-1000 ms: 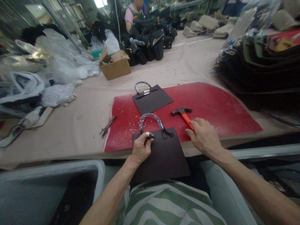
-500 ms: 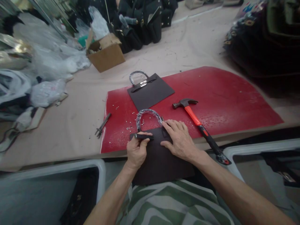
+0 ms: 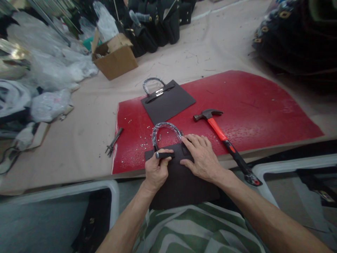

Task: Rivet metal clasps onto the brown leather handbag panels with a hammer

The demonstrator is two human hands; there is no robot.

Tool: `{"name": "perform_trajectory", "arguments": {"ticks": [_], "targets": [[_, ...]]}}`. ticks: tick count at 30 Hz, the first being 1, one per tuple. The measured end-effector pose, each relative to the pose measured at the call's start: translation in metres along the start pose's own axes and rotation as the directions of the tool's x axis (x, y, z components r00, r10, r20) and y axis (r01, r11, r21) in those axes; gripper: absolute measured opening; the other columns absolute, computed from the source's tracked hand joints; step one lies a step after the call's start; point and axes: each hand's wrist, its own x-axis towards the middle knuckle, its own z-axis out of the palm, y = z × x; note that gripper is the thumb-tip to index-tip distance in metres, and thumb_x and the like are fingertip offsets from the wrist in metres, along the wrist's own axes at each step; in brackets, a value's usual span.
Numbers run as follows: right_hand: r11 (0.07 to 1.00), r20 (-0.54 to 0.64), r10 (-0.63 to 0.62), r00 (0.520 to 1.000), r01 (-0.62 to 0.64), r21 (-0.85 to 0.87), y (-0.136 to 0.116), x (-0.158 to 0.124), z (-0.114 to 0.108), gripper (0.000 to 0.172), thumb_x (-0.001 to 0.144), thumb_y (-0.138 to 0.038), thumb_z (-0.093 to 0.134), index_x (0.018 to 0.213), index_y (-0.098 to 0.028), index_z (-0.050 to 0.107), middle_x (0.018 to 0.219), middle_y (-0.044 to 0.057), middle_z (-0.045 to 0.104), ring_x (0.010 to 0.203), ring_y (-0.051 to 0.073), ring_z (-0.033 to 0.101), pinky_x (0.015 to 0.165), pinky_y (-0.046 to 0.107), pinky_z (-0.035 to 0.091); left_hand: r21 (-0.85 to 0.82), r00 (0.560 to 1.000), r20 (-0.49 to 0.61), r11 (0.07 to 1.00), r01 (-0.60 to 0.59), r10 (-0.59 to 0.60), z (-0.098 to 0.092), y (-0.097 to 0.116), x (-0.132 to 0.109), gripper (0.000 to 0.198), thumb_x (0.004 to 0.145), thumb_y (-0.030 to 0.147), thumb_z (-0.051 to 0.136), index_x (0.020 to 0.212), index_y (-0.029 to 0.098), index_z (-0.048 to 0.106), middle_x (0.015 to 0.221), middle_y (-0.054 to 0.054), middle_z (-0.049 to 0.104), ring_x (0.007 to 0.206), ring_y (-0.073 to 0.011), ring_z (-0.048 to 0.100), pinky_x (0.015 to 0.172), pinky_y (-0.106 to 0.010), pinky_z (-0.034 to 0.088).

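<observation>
A dark brown bag panel (image 3: 184,182) with a plastic-wrapped handle (image 3: 165,128) lies at the near edge of a red mat (image 3: 250,109). My left hand (image 3: 156,170) is closed around a short dark rod-like tool (image 3: 164,154) held across the panel's top edge. Beside it, my right hand (image 3: 201,156) lies flat on the panel, fingers stretched out near the handle's right end. A hammer (image 3: 223,138) with an orange and black grip rests on the mat just right of my right hand.
A second dark panel (image 3: 168,100) with a metal clasp lies farther back on the mat. Small rivets (image 3: 143,140) are scattered on the red surface. A dark metal tool (image 3: 113,142) sits left of the mat. A cardboard box (image 3: 114,56), plastic bags (image 3: 47,80) and black handbags (image 3: 155,24) stand beyond.
My right hand left the hammer's grip and came to rest flat on the near panel. My left hand turned the rod-like tool sideways across the panel's top. The view tilted down.
</observation>
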Motion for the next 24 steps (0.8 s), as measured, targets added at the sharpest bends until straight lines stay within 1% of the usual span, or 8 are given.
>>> {"name": "perform_trajectory", "arguments": {"ticks": [4, 8, 12, 15, 17, 20, 22, 24], "targets": [[0.999, -0.005, -0.013, 1.000, 0.013, 0.044, 0.001, -0.001, -0.001, 0.071, 0.087, -0.041, 0.067, 0.149, -0.015, 0.043, 0.147, 0.019, 0.049, 0.134, 0.037, 0.042, 0.114, 0.058, 0.030, 0.099, 0.998, -0.002, 0.993, -0.070, 0.070, 0.004, 0.003, 0.003, 0.015, 0.097, 0.017, 0.053, 0.103, 0.018, 0.066, 0.096, -0.005, 0.075, 0.090, -0.0162, 0.073, 0.084, -0.027, 0.060], [0.985, -0.093, -0.026, 0.995, 0.042, 0.169, 0.018, -0.004, -0.016, 0.051, 0.090, -0.034, 0.061, 0.138, -0.016, 0.053, 0.141, 0.017, 0.055, 0.131, 0.033, 0.048, 0.110, 0.051, 0.038, 0.148, 0.994, 0.028, 0.983, -0.111, 0.108, 0.006, 0.002, 0.005, 0.014, 0.097, 0.018, 0.050, 0.103, 0.018, 0.063, 0.094, -0.006, 0.074, 0.087, -0.0162, 0.072, 0.081, -0.026, 0.059], [0.979, -0.236, 0.192, 0.953, -0.202, -0.016, 0.048, -0.013, -0.046, 0.040, 0.090, -0.034, 0.059, 0.124, -0.013, 0.060, 0.126, 0.021, 0.060, 0.117, 0.037, 0.054, 0.099, 0.051, 0.045, 0.163, 0.988, 0.063, 0.975, -0.150, 0.141, 0.008, -0.002, 0.006, 0.012, 0.096, 0.017, 0.051, 0.105, 0.019, 0.059, 0.093, -0.005, 0.072, 0.084, -0.0164, 0.072, 0.078, -0.025, 0.058], [0.901, -0.108, 0.356, 0.928, -0.371, -0.223, 0.065, -0.018, -0.061, 0.035, 0.087, -0.036, 0.060, 0.112, -0.012, 0.062, 0.109, 0.021, 0.062, 0.102, 0.036, 0.058, 0.084, 0.045, 0.047, 0.167, 0.986, 0.073, 0.973, -0.158, 0.148, 0.009, -0.005, 0.006, 0.012, 0.097, 0.017, 0.050, 0.105, 0.020, 0.058, 0.092, -0.005, 0.071, 0.084, -0.0167, 0.072, 0.077, -0.025, 0.057], [0.876, -0.020, 0.422, 0.906, -0.414, -0.248, 0.069, -0.016, -0.066, 0.023, 0.086, -0.032, 0.058, 0.101, -0.015, 0.062, 0.098, 0.017, 0.062, 0.091, 0.031, 0.060, 0.075, 0.039, 0.046, 0.160, 0.985, 0.071, 0.973, -0.166, 0.156, 0.010, -0.006, 0.007, 0.012, 0.096, 0.017, 0.051, 0.105, 0.020, 0.057, 0.091, -0.005, 0.071, 0.084, -0.0168, 0.072, 0.077, -0.025, 0.057], [0.798, 0.114, 0.585, 0.803, -0.595, 0.099, 0.068, -0.005, -0.068, 0.008, 0.076, -0.020, 0.060, 0.083, -0.020, 0.055, 0.078, 0.008, 0.058, 0.070, 0.022, 0.056, 0.061, 0.031, 0.040, 0.142, 0.984, 0.077, 0.975, -0.171, 0.162, 0.011, -0.005, 0.008, 0.012, 0.095, 0.016, 0.051, 0.105, 0.020, 0.057, 0.091, -0.005, 0.071, 0.084, -0.0177, 0.072, 0.077, -0.026, 0.058], [0.575, 0.321, 0.626, 0.711, -0.698, 0.427, 0.064, 0.006, -0.072, 0.012, 0.071, -0.019, 0.059, 0.076, -0.022, 0.049, 0.067, 0.003, 0.053, 0.059, 0.017, 0.051, 0.054, 0.028, 0.037, 0.134, 0.985, 0.077, 0.977, -0.164, 0.155, 0.011, -0.004, 0.009, 0.013, 0.094, 0.016, 0.051, 0.105, 0.021, 0.057, 0.091, -0.006, 0.072, 0.084, -0.0184, 0.072, 0.078, -0.027, 0.058], [0.394, 0.470, 0.556, 0.685, -0.715, 0.577, 0.055, 0.014, -0.078, 0.009, 0.072, -0.024, 0.056, 0.074, -0.023, 0.047, 0.061, -0.001, 0.049, 0.049, 0.014, 0.044, 0.048, 0.027, 0.037, 0.132, 0.987, 0.064, 0.979, -0.157, 0.149, 0.012, -0.002, 0.009, 0.014, 0.093, 0.015, 0.051, 0.104, 0.021, 0.057, 0.091, -0.006, 0.072, 0.084, -0.0188, 0.073, 0.077, -0.028, 0.058]]}}
